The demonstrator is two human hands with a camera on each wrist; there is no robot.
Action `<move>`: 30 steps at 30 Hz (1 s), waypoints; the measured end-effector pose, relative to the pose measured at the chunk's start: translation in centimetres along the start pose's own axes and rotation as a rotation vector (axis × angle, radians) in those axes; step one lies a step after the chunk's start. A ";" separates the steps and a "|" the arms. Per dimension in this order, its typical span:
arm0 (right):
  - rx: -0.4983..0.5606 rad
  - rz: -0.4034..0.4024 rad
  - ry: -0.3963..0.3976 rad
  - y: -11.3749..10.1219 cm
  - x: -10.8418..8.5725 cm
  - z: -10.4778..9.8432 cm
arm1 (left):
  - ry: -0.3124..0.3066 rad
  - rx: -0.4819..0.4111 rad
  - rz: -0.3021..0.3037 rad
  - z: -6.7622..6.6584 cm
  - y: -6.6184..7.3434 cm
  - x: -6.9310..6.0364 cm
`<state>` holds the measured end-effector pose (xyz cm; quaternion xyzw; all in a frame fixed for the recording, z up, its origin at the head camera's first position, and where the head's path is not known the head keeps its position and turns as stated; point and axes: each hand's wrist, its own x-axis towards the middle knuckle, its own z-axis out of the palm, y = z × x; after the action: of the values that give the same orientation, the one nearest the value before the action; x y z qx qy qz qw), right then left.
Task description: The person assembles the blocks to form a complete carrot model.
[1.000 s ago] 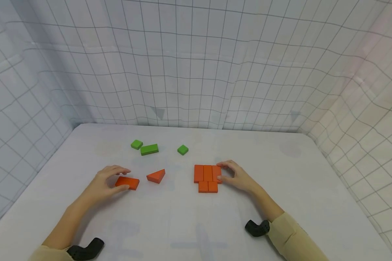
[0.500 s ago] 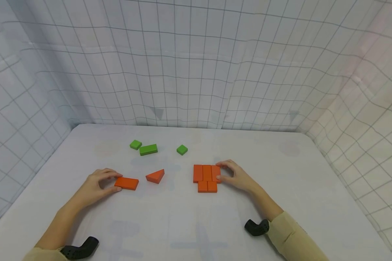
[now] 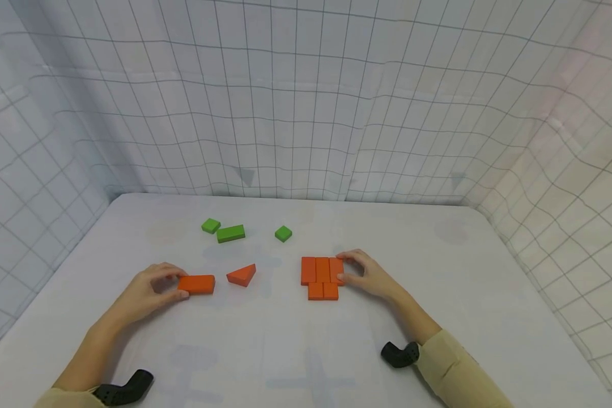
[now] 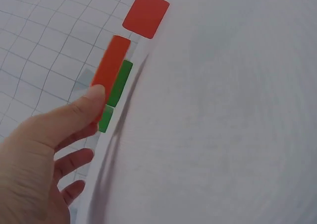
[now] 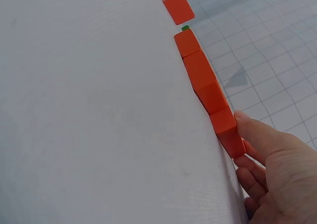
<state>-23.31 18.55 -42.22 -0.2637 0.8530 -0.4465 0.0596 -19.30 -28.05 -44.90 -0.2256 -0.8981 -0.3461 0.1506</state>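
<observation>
My left hand (image 3: 139, 296) pinches an orange rectangular block (image 3: 201, 284) by its left end, thumb on the near side and a finger on the far side. The left wrist view shows the thumb pressed on that block (image 4: 113, 60), the other fingers loosely bent. Toward the table's middle, several orange blocks (image 3: 322, 271) lie pushed together, three longer ones behind two smaller ones. On the rightmost longer block (image 3: 336, 266) my right hand (image 3: 374, 279) keeps a thumb-and-finger grip; its thumb touches the orange side (image 5: 229, 127) in the right wrist view.
Between the hands lies an orange triangular block (image 3: 242, 275). Farther back are a green rectangular block (image 3: 230, 233) and two small green blocks, one on the left (image 3: 211, 225) and one nearer the middle (image 3: 283, 233). White gridded curtains (image 3: 306, 113) enclose the white table (image 3: 265, 345).
My left hand has drawn back leftward and taken the orange rectangular block by its left end. That block has turned slightly straighter. My right hand stays on the grouped blocks.
</observation>
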 end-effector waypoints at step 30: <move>0.003 -0.015 0.007 -0.1 0.0 0.0 | 0.070 -0.233 0.275 11.8 12.6 5.0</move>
<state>-23.29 18.49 -42.13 -0.2684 0.8505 -0.4492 0.0536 -18.50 -10.04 -44.20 -0.3499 -0.8070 -0.4314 0.2005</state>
